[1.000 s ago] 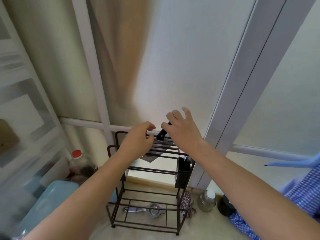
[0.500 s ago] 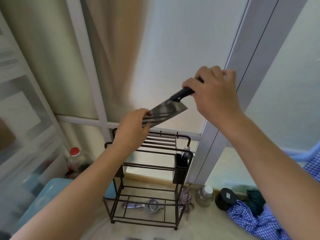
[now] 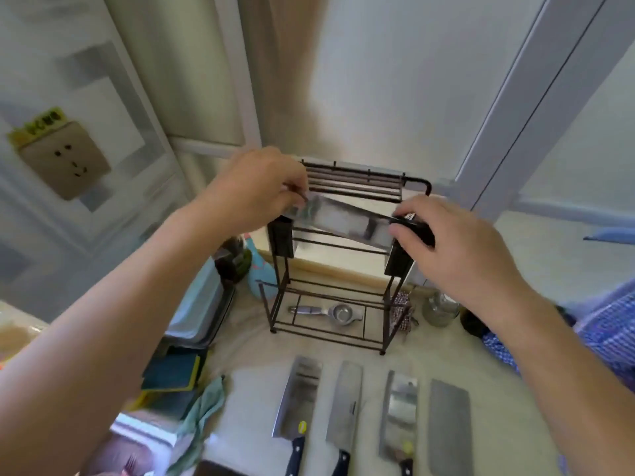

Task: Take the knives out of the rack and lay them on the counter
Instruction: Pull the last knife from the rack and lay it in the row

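1. the right hand wraps the black handle of a cleaver; the left hand pinches the blade's far end.
2. the cleaver hangs between the two hands, in front of the rack top, clear of its slots; its long axis runs from hand to hand, slightly tilted.
3. the blade is broad, rectangular and shiny, blurred here.
4. the desk lies below and nearer than both hands; four knives lie there side by side, handles toward the person.
5. the free spot looks to be right of the row, nearer the right hand.
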